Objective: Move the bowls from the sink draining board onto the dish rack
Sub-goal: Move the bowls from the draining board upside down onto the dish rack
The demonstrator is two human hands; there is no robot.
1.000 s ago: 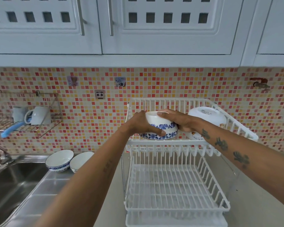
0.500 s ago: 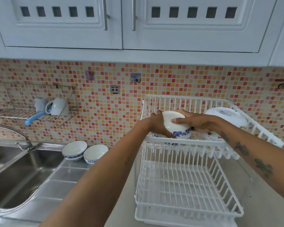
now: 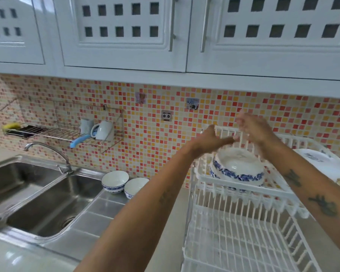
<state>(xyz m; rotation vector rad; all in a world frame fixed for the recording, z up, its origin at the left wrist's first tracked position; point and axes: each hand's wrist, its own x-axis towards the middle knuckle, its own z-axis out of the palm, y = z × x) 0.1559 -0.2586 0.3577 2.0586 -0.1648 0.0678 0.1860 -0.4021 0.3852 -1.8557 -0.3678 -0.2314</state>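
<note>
Both hands hover above the upper tier of the dish rack (image 3: pixel 232 179), near its back-left corner. The grip of the left hand (image 3: pixel 210 141) is released, fingers loosely curled around nothing. The grip of the right hand (image 3: pixel 253 127) is likewise released, fingers spread; motion blur hides finer detail. An inverted bowl (image 3: pixel 238 168) with a blue floral band rests on the upper tier directly below the hands, apparently on top of a second bowl. Two more bowls, the left bowl (image 3: pixel 115 181) and the right bowl (image 3: pixel 135 187), stand upright and touching at the back edge of the draining board (image 3: pixel 98 209).

Risk assessment:
- The stacked bowl may slide. Cause: glazed, smooth ceramic on a curved bowl beneath gives little friction.
- The rack may rock if nudged. Cause: it appears to be light coated wire.
- The remaining bowls may slip in a wet grasp. Cause: glossy glaze and rounded walls.
- A bowl dragged across the draining board may chip. Cause: hard ribbed stainless steel.

A large white lid-like dish (image 3: pixel 322 163) occupies the upper tier's right side.
</note>
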